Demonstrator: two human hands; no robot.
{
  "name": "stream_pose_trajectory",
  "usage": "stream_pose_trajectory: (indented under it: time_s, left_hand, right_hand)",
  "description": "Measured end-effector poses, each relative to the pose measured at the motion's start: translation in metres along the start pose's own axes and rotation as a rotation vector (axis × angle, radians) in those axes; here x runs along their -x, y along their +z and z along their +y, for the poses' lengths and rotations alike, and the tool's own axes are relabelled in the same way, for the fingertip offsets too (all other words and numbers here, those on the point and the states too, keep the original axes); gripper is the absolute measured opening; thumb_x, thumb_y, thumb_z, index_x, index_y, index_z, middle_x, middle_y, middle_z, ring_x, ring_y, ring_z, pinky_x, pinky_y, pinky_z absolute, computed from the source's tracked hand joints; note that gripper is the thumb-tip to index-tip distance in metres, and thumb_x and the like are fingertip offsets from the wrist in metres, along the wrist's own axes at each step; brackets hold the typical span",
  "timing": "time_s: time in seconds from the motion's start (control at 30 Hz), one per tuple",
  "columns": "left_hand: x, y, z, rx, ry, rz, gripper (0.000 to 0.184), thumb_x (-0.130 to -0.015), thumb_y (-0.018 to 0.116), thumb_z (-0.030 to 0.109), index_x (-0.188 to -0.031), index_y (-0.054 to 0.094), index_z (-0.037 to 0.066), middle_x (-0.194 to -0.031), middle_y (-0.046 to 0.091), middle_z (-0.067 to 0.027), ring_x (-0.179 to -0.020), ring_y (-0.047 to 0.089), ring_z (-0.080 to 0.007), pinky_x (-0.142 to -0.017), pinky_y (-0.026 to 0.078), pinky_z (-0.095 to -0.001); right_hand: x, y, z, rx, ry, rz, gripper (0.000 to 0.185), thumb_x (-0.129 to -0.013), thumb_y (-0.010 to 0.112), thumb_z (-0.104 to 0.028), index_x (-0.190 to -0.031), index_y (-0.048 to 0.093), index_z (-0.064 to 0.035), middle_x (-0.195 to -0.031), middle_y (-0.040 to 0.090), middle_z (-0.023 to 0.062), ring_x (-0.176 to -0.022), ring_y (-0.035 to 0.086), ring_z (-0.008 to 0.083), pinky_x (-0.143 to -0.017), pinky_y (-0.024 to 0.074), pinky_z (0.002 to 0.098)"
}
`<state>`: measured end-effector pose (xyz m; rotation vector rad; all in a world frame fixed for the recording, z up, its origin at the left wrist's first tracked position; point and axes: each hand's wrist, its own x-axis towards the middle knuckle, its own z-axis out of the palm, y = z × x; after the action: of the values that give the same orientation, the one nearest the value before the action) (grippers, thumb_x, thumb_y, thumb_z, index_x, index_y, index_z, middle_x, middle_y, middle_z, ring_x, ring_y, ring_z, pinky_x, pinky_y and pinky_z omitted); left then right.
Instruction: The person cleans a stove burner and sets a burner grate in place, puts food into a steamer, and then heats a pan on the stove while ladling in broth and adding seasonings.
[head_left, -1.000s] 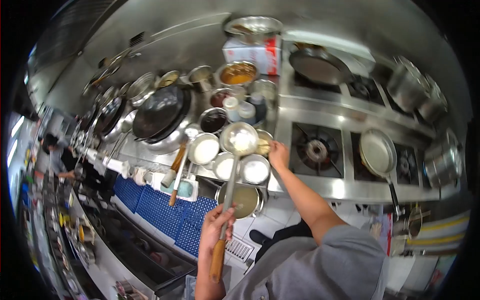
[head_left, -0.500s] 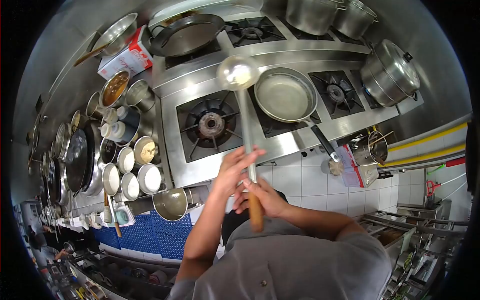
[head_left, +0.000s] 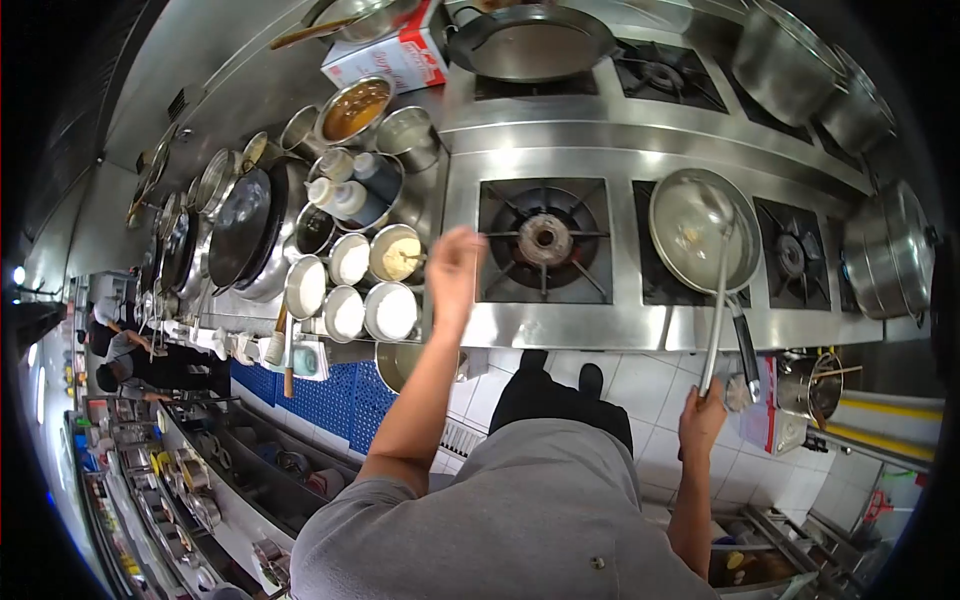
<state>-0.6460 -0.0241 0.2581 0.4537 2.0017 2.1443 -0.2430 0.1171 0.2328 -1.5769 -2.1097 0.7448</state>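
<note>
My right hand is closed around the handle of a long ladle. The ladle's bowl rests inside a frying pan, where a small pale lump lies. The pan sits on a burner, its black handle pointing toward me beside the ladle. My left hand is raised at the left edge of the stove, its fingers smeared by motion. Close to it stands a metal pot of yellowish paste with a spoon in it. Pots of white powder are just below.
A bare burner lies between my hands. Squeeze bottles and a pan of orange-brown liquid stand at the left. A wide dark pan and tall pots line the back. Two other people are far left.
My hands have separated. The right carried the ladle rightward and its bowl is now in the frying pan; the left let go of it and moved toward the pots. My view has turned left.
</note>
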Motion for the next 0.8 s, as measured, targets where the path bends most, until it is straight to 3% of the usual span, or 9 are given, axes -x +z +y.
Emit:
stream_pose_trajectory:
  time_s: [0.1,0.13,0.17,0.3,0.33,0.43,0.57,0.67,0.8]
  left_hand:
    - [-0.078,-0.096,-0.023,-0.190,0.120,0.367,0.039,-0.086,0.073,0.013,-0.118,0.054,-0.001,-0.103,0.062,-0.0106,-0.095,0.059,-0.0154,-0.087,0.047,-0.0270]
    - [-0.103,-0.117,-0.034,-0.208,0.181,0.445,0.048,-0.082,0.077,0.018,-0.117,0.053,-0.005,-0.113,0.059,-0.0172,-0.102,0.059,-0.0228,-0.090,0.047,-0.0318]
    - [-0.122,-0.129,-0.035,-0.404,0.223,0.485,0.056,-0.079,0.080,0.023,-0.118,0.052,-0.006,-0.117,0.057,-0.0206,-0.105,0.058,-0.0286,-0.093,0.046,-0.0360]
    - [-0.176,-0.157,-0.059,-0.921,0.275,0.538,0.080,-0.071,0.085,0.039,-0.121,0.049,-0.010,-0.120,0.054,-0.0283,-0.110,0.054,-0.0430,-0.101,0.040,-0.0467]
    - [-0.186,-0.159,-0.062,-0.885,0.251,0.479,0.085,-0.067,0.086,0.044,-0.122,0.049,-0.010,-0.118,0.055,-0.0285,-0.108,0.054,-0.0430,-0.100,0.039,-0.0479]
    - [-0.189,-0.138,-0.048,-0.794,0.319,0.576,0.067,-0.063,0.089,0.039,-0.105,0.062,-0.006,-0.104,0.062,-0.0240,-0.100,0.057,-0.0402,-0.094,0.042,-0.0485]
    - [-0.197,-0.142,-0.061,-0.944,0.303,0.684,0.068,-0.059,0.090,0.048,-0.094,0.066,-0.006,-0.091,0.066,-0.0216,-0.085,0.062,-0.0398,-0.082,0.048,-0.0489]
    - [-0.196,-0.144,-0.060,-0.937,0.391,0.709,0.069,-0.059,0.089,0.052,-0.089,0.067,-0.006,-0.087,0.067,-0.0209,-0.081,0.063,-0.0383,-0.078,0.050,-0.0476]
    - [-0.187,-0.139,-0.036,-0.866,0.438,0.770,0.066,-0.060,0.088,0.053,-0.085,0.069,-0.005,-0.083,0.069,-0.0176,-0.077,0.066,-0.0339,-0.077,0.052,-0.0443]
  right_hand:
    - [-0.019,0.004,-0.012,-0.043,0.154,-0.060,0.021,-0.092,0.061,-0.008,-0.109,0.052,0.0018,-0.057,0.056,0.0107,-0.045,0.057,0.0195,-0.041,0.0423,0.0333]
    - [-0.023,0.003,-0.020,-0.084,0.238,-0.091,0.021,-0.093,0.061,-0.009,-0.108,0.052,0.0018,-0.057,0.056,0.0097,-0.043,0.055,0.0172,-0.038,0.0412,0.0327]
    - [-0.025,0.005,-0.026,-0.220,0.234,-0.090,0.019,-0.095,0.059,-0.016,-0.105,0.052,-0.0008,-0.057,0.052,0.0050,-0.038,0.050,0.0114,-0.032,0.0374,0.0296]
    - [-0.027,0.015,-0.062,-0.533,0.395,-0.116,0.021,-0.096,0.060,-0.024,-0.099,0.054,-0.0044,-0.060,0.044,-0.0002,-0.039,0.047,0.0103,-0.033,0.0375,0.0259]
    - [-0.025,0.019,-0.063,-0.674,0.459,-0.104,0.020,-0.095,0.061,-0.026,-0.096,0.054,-0.0067,-0.061,0.046,-0.0010,-0.040,0.045,0.0094,-0.034,0.0371,0.0248]
    - [-0.019,0.019,-0.088,-0.786,0.646,-0.147,0.023,-0.091,0.067,-0.030,-0.085,0.053,-0.0126,-0.060,0.047,-0.0030,-0.042,0.045,0.0071,-0.036,0.0363,0.0233]
    - [-0.005,0.024,-0.120,-1.253,0.714,-0.222,0.028,-0.092,0.063,-0.022,-0.110,0.055,-0.0023,-0.071,0.050,-0.0021,-0.048,0.041,0.0053,-0.038,0.0335,0.0192]
    - [-0.005,0.024,-0.122,-1.701,0.740,-0.306,0.021,-0.095,0.056,-0.015,-0.112,0.053,-0.0015,-0.068,0.048,-0.0018,-0.045,0.040,0.0018,-0.033,0.0304,0.0143]
    - [-0.003,0.024,-0.138,-1.407,0.697,-0.256,0.028,-0.092,0.060,-0.020,-0.111,0.054,-0.0004,-0.069,0.049,-0.0012,-0.046,0.043,0.0048,-0.037,0.0357,0.0190]
